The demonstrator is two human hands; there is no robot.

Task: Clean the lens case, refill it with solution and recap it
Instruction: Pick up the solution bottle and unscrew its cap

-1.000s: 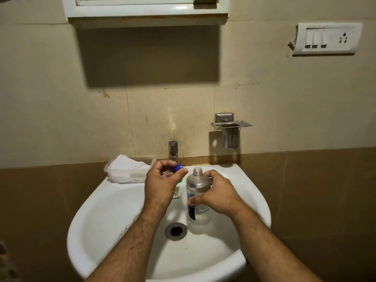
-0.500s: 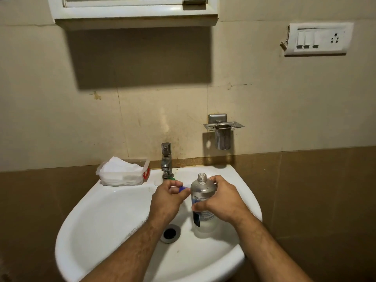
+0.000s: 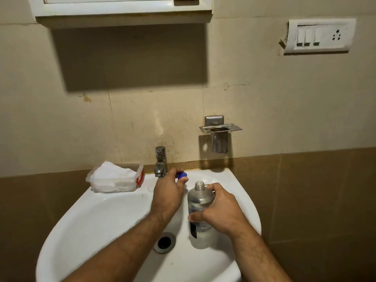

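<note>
The open bottle (image 3: 200, 212) is being held upright by the right hand (image 3: 220, 212); the blue cap (image 3: 181, 175), at its 11 o'clock, is being pinched by the left hand (image 3: 167, 193) and is best set down gently.

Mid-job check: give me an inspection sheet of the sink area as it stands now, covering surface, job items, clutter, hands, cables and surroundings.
Surface: white sink, bare basin, open drain.
Job's things: clear solution bottle, uncapped, upright over the basin; small blue cap off the bottle. Lens case: not clearly seen.
Clutter: plastic tub of white tissues on the sink's back left rim.
Hands: left hand pinches the blue cap near the tap; right hand wraps the bottle.
Cables: nothing seen.
Surroundings: tiled wall, steel cup holder, switch plate, cabinet above.
</note>
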